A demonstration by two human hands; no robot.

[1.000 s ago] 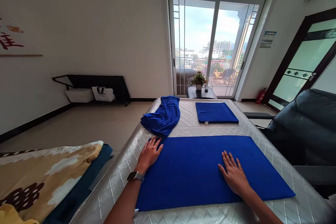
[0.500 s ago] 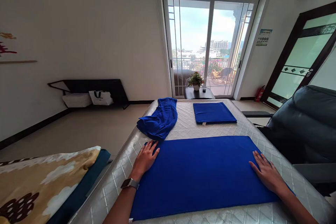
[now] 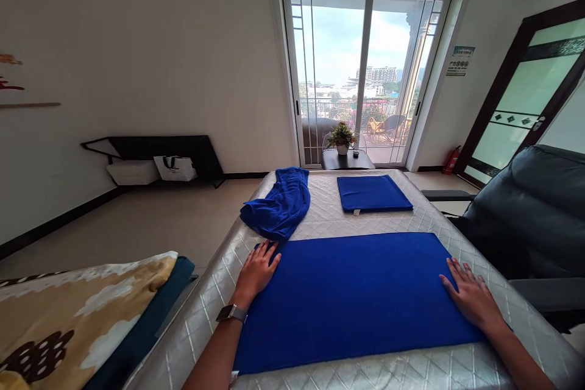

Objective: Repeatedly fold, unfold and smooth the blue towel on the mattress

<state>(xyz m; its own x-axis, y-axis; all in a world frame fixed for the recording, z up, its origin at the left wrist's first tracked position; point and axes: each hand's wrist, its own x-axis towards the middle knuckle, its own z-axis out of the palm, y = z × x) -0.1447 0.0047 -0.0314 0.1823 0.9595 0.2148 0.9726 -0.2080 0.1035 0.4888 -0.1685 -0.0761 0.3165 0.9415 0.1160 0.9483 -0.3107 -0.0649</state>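
A blue towel lies spread flat as a wide rectangle on the quilted white mattress. On its left edge rests my left hand, palm down with the fingers stretched. My right hand lies flat across the towel's right edge, fingers apart. Just beyond my left fingertips is a crumpled blue towel. Farther back to the right sits a neatly folded blue towel with a small white tag at its front edge.
A black leather chair stands close along the right side. To the left is a brown patterned blanket on another surface. Past the mattress, a potted plant stands on a small dark table before sliding glass doors.
My right hand has slid slightly outward to the right at the towel's edge. My left hand stays on the left edge. The view has shifted a little.
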